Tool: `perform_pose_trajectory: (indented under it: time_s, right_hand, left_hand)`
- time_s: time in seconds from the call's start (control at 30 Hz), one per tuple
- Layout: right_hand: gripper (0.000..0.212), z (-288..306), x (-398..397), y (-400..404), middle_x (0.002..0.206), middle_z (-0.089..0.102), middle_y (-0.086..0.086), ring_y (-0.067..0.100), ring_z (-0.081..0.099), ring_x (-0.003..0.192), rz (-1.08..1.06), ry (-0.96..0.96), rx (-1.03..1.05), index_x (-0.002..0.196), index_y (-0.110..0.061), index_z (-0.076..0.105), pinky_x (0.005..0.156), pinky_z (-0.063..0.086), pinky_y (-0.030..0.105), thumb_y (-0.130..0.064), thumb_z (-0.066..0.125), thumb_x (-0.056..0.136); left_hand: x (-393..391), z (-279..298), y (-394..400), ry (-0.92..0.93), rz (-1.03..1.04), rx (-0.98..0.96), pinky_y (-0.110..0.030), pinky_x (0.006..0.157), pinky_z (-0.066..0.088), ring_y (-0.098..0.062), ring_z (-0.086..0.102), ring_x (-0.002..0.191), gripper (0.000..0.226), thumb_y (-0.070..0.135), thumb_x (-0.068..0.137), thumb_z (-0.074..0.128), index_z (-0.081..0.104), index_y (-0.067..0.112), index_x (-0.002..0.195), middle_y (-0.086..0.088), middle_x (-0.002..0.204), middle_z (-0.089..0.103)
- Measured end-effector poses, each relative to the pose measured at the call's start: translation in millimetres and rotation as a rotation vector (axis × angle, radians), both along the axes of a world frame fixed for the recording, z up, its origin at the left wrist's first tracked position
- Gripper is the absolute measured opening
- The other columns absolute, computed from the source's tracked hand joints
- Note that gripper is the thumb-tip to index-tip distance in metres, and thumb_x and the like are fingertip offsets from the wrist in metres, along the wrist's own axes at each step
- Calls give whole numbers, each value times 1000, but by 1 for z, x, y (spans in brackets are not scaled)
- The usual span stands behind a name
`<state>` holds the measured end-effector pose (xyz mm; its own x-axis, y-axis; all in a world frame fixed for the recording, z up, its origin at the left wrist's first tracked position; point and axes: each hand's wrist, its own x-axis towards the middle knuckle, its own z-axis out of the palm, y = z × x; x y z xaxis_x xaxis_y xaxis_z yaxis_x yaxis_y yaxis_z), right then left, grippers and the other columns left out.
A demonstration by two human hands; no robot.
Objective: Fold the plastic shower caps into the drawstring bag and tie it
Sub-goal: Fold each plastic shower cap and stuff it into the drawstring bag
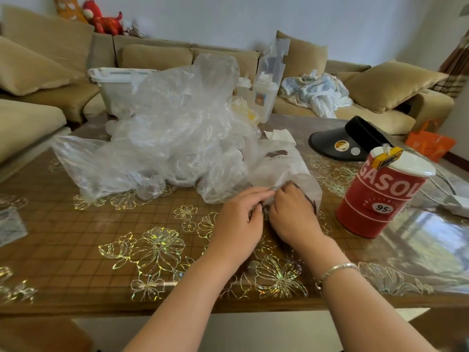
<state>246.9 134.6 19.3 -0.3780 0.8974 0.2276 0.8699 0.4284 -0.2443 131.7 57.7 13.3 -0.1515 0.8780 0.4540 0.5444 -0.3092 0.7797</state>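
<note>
Both hands meet at the near edge of the white drawstring bag [279,165] on the table [101,237]; the left hand [238,222] and right hand [294,217] each pinch its mouth with curled fingers; the heap of clear shower caps [167,130] lies just left and far of the bag; a red tin [383,196] stands to the right.

Bare forearms, silver bracelet [337,271] on right wrist
</note>
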Motion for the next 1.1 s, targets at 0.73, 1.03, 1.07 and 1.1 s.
perform_pose_trajectory:
  time_s: [0.73, 1.03, 1.07, 1.1]
  right_hand:
    - [19, 31, 34, -44, 61, 64, -4, 14, 59, 53, -53, 347, 94, 79, -22, 67, 53, 54, 42, -15, 53, 90]
    - [14, 23, -23, -42, 104, 62, -2, 17, 49, 102, 90, 340, 121, 92, -17, 68, 83, 42, 34, -17, 54, 91]
    - [16, 20, -32, -39, 119, 59, 2, 20, 44, 115, 93, 288, 116, 97, -17, 69, 93, 38, 36, -19, 54, 92]
    - [19, 19, -39, -37, 134, 53, 5, 23, 37, 127, 91, 233, 100, 103, -17, 69, 101, 34, 39, -22, 54, 93]
  left_hand:
    - [-2, 0, -12, 71, -121, -296, -11, 110, 14, 1, 29, 141, 48, 6, 99, 49, 52, 30, 140, 21, 153, 36]
    - [-40, 14, -33, -128, 89, -235, -9, 44, 36, 2, 43, 48, 37, 3, 99, 44, 67, 31, 107, 13, 113, 63]
    - [-50, 15, -36, -136, 138, -236, -11, 43, 36, 0, 44, 43, 37, 2, 99, 44, 68, 30, 104, 12, 114, 63]
    - [-58, 15, -37, -134, 181, -244, -11, 43, 36, 0, 45, 41, 36, 2, 99, 44, 68, 29, 103, 11, 114, 63]
